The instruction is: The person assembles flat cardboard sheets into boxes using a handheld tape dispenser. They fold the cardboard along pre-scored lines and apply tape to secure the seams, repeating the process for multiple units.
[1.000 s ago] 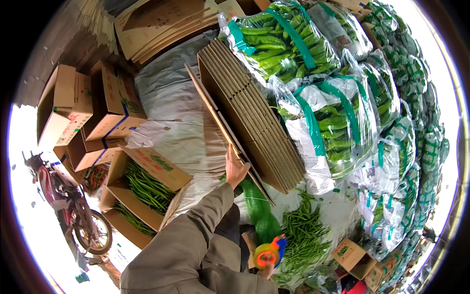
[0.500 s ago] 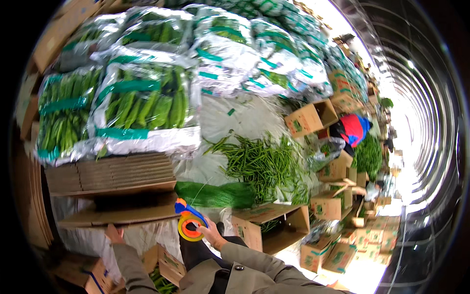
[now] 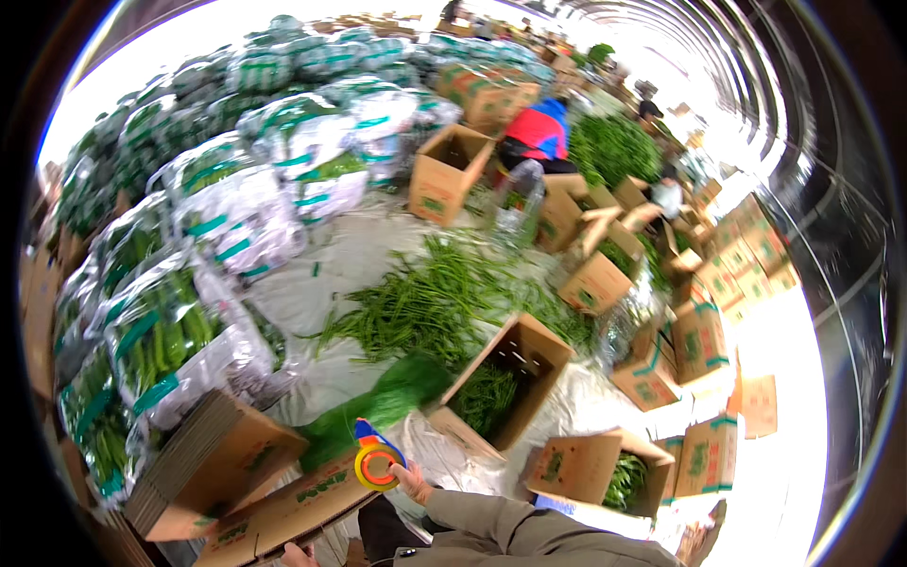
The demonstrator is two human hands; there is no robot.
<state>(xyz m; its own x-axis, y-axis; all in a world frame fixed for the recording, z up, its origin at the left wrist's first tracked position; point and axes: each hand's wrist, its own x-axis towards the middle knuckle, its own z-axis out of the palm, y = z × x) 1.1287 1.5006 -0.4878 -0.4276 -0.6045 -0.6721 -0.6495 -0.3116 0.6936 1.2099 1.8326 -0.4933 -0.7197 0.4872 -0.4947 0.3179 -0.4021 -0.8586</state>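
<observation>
My right hand [image 3: 413, 482] grips a tape dispenser [image 3: 366, 431] with a blue body, an orange tip and a yellow-rimmed roll. It sits close to the right end of a folded-flat cardboard carton [image 3: 312, 493]. At the lower edge of the picture, my left hand [image 3: 299, 556] is closed on the carton's near edge; only part of its fingers shows. The carton is tilted, next to a stack of flattened cartons [image 3: 194, 463] on the left. Just beyond the dispenser lies a bundle of green mesh netting [image 3: 383, 402].
An open box [image 3: 553, 364] holding long green peppers stands right of the netting, and another open box [image 3: 581, 468] lies nearer. Loose green peppers [image 3: 425, 298] cover the middle sheet. Plastic-wrapped packs of peppers [image 3: 170, 340] line the left. A person in red and blue [image 3: 539, 132] crouches farther off.
My view has swung to the right. The carton in my left hand now slants away from the stack, with its printed side showing. The dispenser stays in my right hand.
</observation>
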